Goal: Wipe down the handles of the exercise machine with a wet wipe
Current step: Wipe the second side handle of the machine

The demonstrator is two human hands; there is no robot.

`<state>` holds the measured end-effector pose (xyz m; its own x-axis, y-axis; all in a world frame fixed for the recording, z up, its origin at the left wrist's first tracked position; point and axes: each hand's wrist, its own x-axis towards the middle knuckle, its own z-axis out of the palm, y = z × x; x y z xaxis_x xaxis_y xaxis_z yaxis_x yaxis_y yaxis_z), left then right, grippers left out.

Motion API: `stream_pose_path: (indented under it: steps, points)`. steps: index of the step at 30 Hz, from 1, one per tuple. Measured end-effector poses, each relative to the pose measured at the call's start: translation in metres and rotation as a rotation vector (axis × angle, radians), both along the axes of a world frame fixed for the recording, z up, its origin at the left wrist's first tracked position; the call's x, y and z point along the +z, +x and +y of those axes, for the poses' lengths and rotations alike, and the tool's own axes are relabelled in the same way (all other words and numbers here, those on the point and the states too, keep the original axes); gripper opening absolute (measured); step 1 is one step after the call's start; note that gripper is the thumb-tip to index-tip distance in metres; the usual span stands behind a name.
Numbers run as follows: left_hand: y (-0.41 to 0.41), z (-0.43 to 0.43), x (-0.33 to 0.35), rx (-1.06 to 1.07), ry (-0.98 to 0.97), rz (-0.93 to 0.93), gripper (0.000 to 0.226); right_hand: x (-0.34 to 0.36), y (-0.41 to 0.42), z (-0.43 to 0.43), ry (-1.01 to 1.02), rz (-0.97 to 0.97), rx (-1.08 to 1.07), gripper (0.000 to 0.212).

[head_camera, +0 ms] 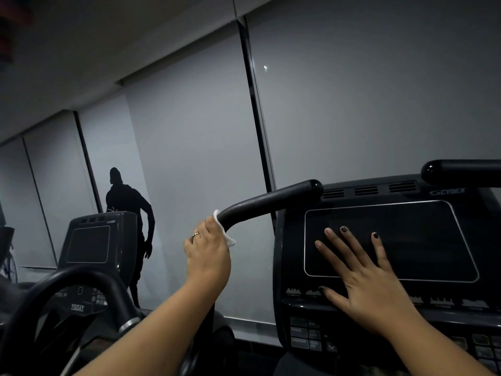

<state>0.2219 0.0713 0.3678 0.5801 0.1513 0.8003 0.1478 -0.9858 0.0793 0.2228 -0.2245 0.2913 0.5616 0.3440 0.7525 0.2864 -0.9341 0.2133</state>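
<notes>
- Left hand (208, 253) curled around the lower bend of the left handle (267, 202), fingers wrapped shut with a white wet wipe (226, 234) pressed between palm and bar.
- Wipe edges poking out above the knuckles and below the thumb side, crumpled against the textured black grip.
- Gold ring (195, 235) visible on one finger of that hand.
- Left handle rising from the hand up and to the right, ending in a rounded glossy tip beside the top corner of the console (298, 267).
- Right hand (363, 280) laid flat on the console, fingers spread wide and straight, holding nothing; fingertips resting on the dark display screen (423, 245), palm over the row of markings beneath it.
- Dark polish on some nails of the right hand.
- Right handle (461, 175) jutting in from the right edge above the console, untouched, well apart from both hands.
- Button clusters below the screen, partly hidden by the right forearm.
- Second machine's console (92, 240) at lower left, with a curved black bar in front of it.
- Dark silhouette figure (127, 207) against the grey roller blinds (189, 145) behind.
</notes>
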Motion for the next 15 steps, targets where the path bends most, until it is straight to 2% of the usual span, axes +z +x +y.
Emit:
stream_pose_path:
  steps: [2, 4, 6, 9, 15]
  points:
    - [0.005, -0.003, 0.014, -0.12, 0.047, -0.031, 0.057, 0.0, 0.001, 0.001, 0.0, -0.005, 0.007, 0.083]
    - [0.006, -0.019, 0.04, -0.283, 0.077, 0.013, 0.039, -0.002, 0.003, -0.001, 0.004, -0.002, 0.012, 0.085]
    - [0.007, -0.041, 0.066, -0.323, 0.183, 0.106, 0.025, -0.002, 0.003, -0.002, 0.006, -0.007, 0.02, 0.084]
    - [0.009, -0.079, 0.097, -0.386, 0.256, 0.26, 0.032, -0.002, 0.005, -0.002, 0.009, -0.031, 0.034, 0.083]
    - [0.021, -0.119, 0.11, -0.379, 0.316, 0.224, 0.019, -0.001, 0.005, -0.004, 0.012, -0.015, 0.052, 0.08]
